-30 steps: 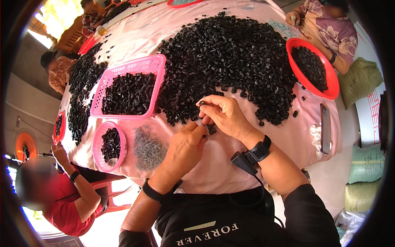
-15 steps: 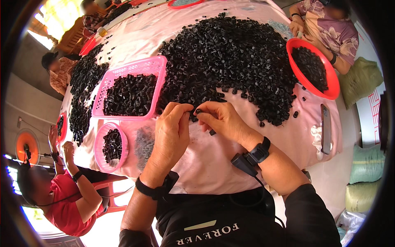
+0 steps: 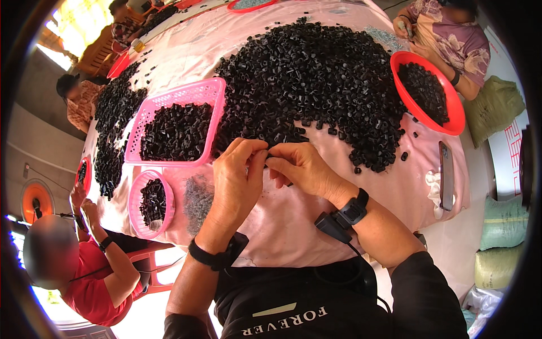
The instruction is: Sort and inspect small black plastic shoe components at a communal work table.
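Observation:
My left hand (image 3: 238, 176) and my right hand (image 3: 307, 170) meet fingertip to fingertip over the near edge of a big heap of small black plastic parts (image 3: 305, 73). Both hands are pinched closed. A small dark piece (image 3: 267, 158) shows between the fingertips, most of it hidden by them; it looks like one of the black plastic parts. Left of my hands stands a pink basket (image 3: 216, 121) holding similar black parts. Nearer to me is a round pink basket (image 3: 168, 195) with more black pieces, and beside it lies a pile of small grey bits (image 3: 197, 203).
A red bowl (image 3: 460, 118) of black parts stands at the right, near a co-worker (image 3: 451, 39). Another person in red (image 3: 101, 277) sits at the left. A phone (image 3: 446, 175) lies at the table's right edge. A second black heap (image 3: 113, 124) spreads at the far left.
My fingertips have closed together, and the dark piece between them shows less. The co-worker's hands at the right have shifted slightly; the person in red has turned their head.

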`<state>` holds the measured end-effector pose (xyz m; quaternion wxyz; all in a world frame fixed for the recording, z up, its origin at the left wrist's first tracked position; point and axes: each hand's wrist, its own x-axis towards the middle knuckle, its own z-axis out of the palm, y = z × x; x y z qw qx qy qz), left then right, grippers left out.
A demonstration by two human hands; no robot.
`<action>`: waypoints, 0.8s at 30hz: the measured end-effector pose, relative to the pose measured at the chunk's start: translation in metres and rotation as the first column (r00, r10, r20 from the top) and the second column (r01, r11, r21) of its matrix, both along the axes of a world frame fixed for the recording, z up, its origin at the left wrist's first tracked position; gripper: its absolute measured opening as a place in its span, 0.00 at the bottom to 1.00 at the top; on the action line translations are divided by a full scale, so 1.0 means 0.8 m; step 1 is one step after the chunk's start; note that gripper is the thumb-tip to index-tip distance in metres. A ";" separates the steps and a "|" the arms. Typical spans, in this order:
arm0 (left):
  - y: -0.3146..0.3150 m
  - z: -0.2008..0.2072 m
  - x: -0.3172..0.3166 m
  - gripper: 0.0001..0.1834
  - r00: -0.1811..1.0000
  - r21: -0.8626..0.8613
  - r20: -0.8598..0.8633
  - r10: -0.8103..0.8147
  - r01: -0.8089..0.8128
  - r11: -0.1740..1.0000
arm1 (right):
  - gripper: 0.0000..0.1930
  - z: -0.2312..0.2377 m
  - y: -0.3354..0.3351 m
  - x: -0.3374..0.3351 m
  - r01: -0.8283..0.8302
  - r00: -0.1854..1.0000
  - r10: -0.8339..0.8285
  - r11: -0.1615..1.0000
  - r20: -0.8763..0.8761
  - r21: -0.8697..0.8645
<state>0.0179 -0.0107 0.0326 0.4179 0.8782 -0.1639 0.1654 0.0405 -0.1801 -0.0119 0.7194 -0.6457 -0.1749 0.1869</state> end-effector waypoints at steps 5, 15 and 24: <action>-0.005 -0.003 -0.001 0.06 0.998 0.001 0.052 0.020 -0.020 1.000 | 0.12 0.001 -0.002 0.001 0.005 0.998 0.000 0.997 -0.062 0.076; 0.000 0.002 -0.005 0.14 0.990 0.088 0.104 -0.095 0.086 0.992 | 0.13 0.006 -0.005 -0.001 0.032 0.994 -0.020 0.994 -0.108 0.109; 0.002 -0.014 -0.004 0.24 0.976 0.255 0.154 -0.153 0.111 0.961 | 0.13 -0.001 -0.002 0.001 0.059 0.997 -0.054 0.994 -0.049 0.088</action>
